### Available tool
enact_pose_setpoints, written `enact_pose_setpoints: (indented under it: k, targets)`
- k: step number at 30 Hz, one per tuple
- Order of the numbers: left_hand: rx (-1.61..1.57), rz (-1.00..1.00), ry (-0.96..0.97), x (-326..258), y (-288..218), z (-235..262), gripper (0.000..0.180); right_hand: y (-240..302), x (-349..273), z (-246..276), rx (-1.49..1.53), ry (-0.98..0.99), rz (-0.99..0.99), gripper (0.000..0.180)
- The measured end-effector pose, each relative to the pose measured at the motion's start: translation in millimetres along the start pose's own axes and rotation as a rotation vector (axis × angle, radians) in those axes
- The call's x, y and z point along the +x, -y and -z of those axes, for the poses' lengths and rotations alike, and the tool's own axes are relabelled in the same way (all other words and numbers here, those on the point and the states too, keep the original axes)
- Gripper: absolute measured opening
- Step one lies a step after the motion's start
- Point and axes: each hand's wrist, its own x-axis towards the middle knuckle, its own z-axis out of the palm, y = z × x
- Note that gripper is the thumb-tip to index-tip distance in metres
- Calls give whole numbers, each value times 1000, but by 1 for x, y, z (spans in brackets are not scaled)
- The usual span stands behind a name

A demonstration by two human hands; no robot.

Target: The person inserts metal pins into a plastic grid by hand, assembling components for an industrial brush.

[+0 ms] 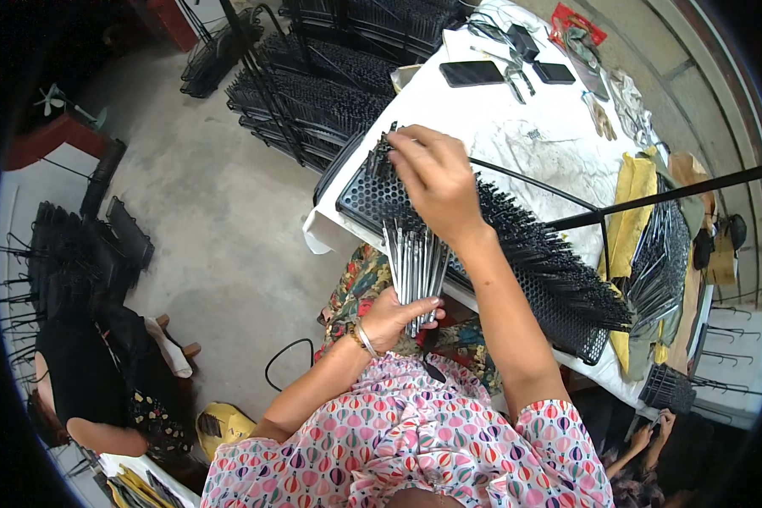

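Observation:
My left hand (389, 320) is closed round a bundle of slim silver metal rods (413, 275), dark at their upper ends and held close to my lap. Beyond it lies a black tray (366, 201) full of round holes. My right hand (436, 173) reaches over the tray's far left end, its fingers drawn together beside a small cluster of dark upright rods (379, 161). What sits between those fingertips is too small and blurred to make out. Dense rows of black-tipped rods (542, 262) stand in the tray's right part, partly behind my right forearm.
A white-covered table (516, 140) carries a phone (472, 74), pliers (518, 85) and a glove (599, 116). A black metal bar (652, 201) crosses on the right, near a yellow sack (633, 203) of loose rods. Racks of filled trays (288, 102) stand behind. Other people (85, 364) sit nearby.

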Motion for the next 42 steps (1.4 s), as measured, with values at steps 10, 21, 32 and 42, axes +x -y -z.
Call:
enact_pose_setpoints:
  k: [10,21,32,42]
  targets:
    - [-83,10,35,0,-2,3,23,45,-90,119,300,608,-230,30]
    - [-52,-5,-51,4,-1,6,20,54,-132,109,142,560,-15,27]
    - [-9,-15,26,4,1,7,19,36,-67,101,71,89,-81,28]
    - [-15,43,7,-1,4,8,19,1,-6,18,289,-17,-352,16]
